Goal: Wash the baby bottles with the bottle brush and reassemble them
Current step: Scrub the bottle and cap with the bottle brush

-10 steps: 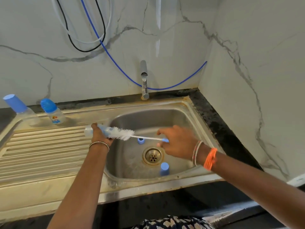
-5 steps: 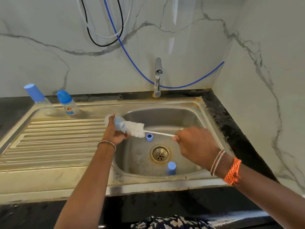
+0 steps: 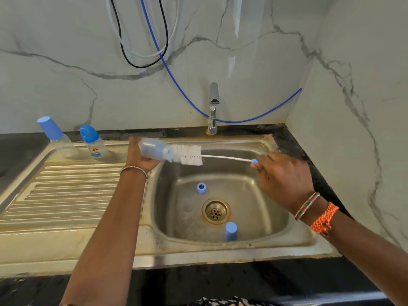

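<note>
Scrubbing step: the left hand (image 3: 141, 156) gripped the open baby bottle (image 3: 154, 151) sideways over the sink (image 3: 287, 237) rim, right-hand fingers (image 3: 262, 165) pinched the bottle brush (image 3: 192, 155) handle, bristles mostly outside the mouth, so next they'd want pushing straight in.

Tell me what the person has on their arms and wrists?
Both arms are bare, with no sleeves showing. The left wrist wears one thin silver bangle. The right wrist wears a beaded band in red, white and green, and next to it a bright orange braided thread band.
</note>
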### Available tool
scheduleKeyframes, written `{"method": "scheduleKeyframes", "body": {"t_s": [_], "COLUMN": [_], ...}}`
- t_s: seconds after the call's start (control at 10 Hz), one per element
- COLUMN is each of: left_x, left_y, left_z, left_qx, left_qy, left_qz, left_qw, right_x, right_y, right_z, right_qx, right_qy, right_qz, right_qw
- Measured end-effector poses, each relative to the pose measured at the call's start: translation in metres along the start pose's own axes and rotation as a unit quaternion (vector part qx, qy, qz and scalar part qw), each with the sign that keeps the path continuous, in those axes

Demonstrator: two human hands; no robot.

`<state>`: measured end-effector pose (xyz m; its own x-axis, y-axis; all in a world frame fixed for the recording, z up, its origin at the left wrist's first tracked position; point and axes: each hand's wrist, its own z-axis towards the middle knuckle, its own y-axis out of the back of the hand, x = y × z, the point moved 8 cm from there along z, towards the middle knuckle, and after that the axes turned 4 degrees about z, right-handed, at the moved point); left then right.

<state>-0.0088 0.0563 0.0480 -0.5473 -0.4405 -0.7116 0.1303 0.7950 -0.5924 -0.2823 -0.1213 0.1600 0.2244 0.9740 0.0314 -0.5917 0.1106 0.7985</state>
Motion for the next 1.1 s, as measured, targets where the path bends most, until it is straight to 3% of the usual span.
{"method": "scheduleKeyframes", "body": {"t_s": [0.1,0.2,0.3,0.4,0.5,0.6,0.7,0.8,0.9,1.0,1.1], "left_x": [-0.013,-0.012,-0.004,0.006,0.025,0.030,0.025,0.012,0.013,0.010,0.007], "left_y": [-0.013,-0.018,-0.015,-0.021,-0.023,-0.019,-0.023,-0.029,-0.028,-0.026,-0.027], "left_z": [-0.002,-0.004,0.005,0.004,0.005,0.006,0.009,0.012,0.016,0.021,0.025], "left_qx": [-0.003,0.005,-0.010,0.000,0.017,0.010,0.031,0.057,0.063,0.054,0.052], "left_qy": [-0.063,-0.081,-0.058,-0.033,0.003,-0.012,-0.035,-0.054,0.007,0.043,0.018], "left_qz": [-0.118,-0.094,-0.080,-0.006,0.014,-0.020,-0.080,-0.057,0.036,0.088,0.095], "left_qw": [0.991,0.992,0.995,0.999,1.000,1.000,0.996,0.995,0.997,0.994,0.994], "right_x": [-0.009,-0.003,-0.018,-0.008,-0.012,-0.039,-0.021,-0.027,-0.038,-0.022,-0.001], "right_y": [-0.049,-0.068,-0.032,0.015,0.024,-0.020,-0.058,-0.062,-0.038,0.010,0.023], "right_z": [-0.031,-0.054,-0.023,-0.008,0.001,-0.003,-0.056,-0.055,-0.020,0.001,-0.006], "right_qx": [0.321,0.390,0.169,-0.078,-0.101,0.238,0.509,0.473,0.323,0.079,-0.018], "right_qy": [-0.283,-0.376,-0.148,0.048,0.069,-0.184,-0.389,-0.412,-0.254,-0.003,0.088], "right_qz": [0.376,0.497,0.173,-0.033,-0.067,0.184,0.503,0.507,0.343,-0.004,-0.054], "right_qw": [0.822,0.678,0.959,0.995,0.990,0.936,0.580,0.591,0.845,0.997,0.995]}}
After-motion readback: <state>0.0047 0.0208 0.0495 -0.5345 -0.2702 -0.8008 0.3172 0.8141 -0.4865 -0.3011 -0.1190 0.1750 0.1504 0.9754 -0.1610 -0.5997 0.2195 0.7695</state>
